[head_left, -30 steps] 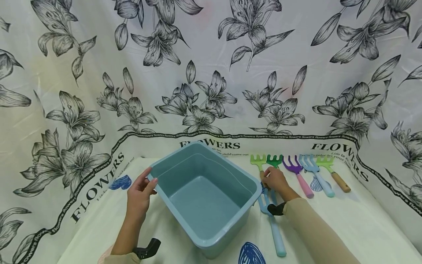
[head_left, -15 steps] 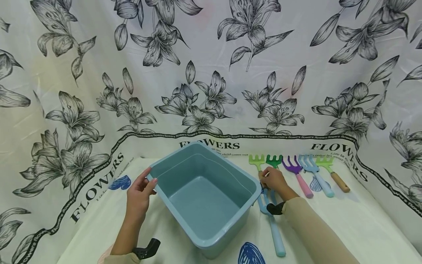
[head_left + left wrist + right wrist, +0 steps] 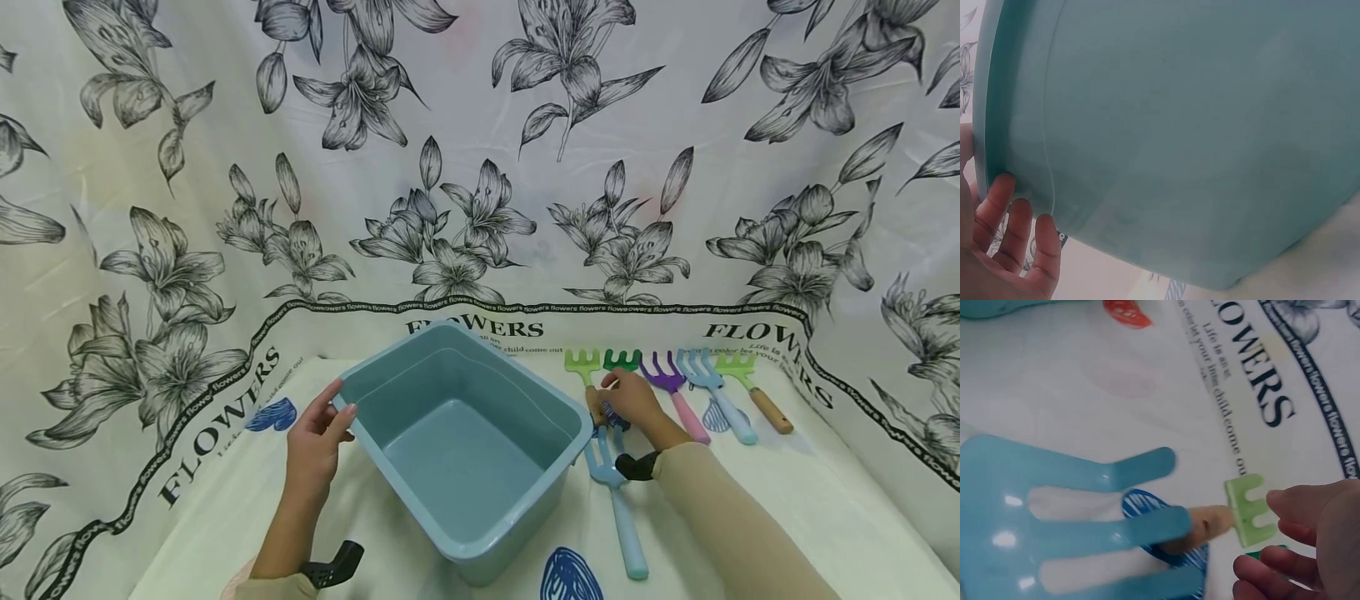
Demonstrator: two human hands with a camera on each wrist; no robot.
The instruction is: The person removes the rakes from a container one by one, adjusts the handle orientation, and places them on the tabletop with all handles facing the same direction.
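My left hand (image 3: 317,437) grips the left corner of the blue-grey plastic tub (image 3: 573,400), thumb on the near side of its rim. In the left wrist view, several fingertips (image 3: 1016,228) lie against the tub's side. My right hand (image 3: 636,404) hovers right of a light green hand rake (image 3: 592,404) with a wooden handle, which lies on the cloth. In the right wrist view its thumb and fingers are apart, with nothing between them. A dark green rake (image 3: 622,360) lies partly hidden behind this hand. Below my right wrist lies a light blue rake (image 3: 628,533).
Further right, a purple rake with a pink handle (image 3: 688,415), another light blue rake (image 3: 731,408) and a light green rake with a wooden handle (image 3: 768,408) lie in a row. A flower-printed cloth (image 3: 450,117) hangs behind and covers the table.
My right hand has let go of the light green rake's wooden handle and shifted slightly right and up. The left hand and tub have stayed put.
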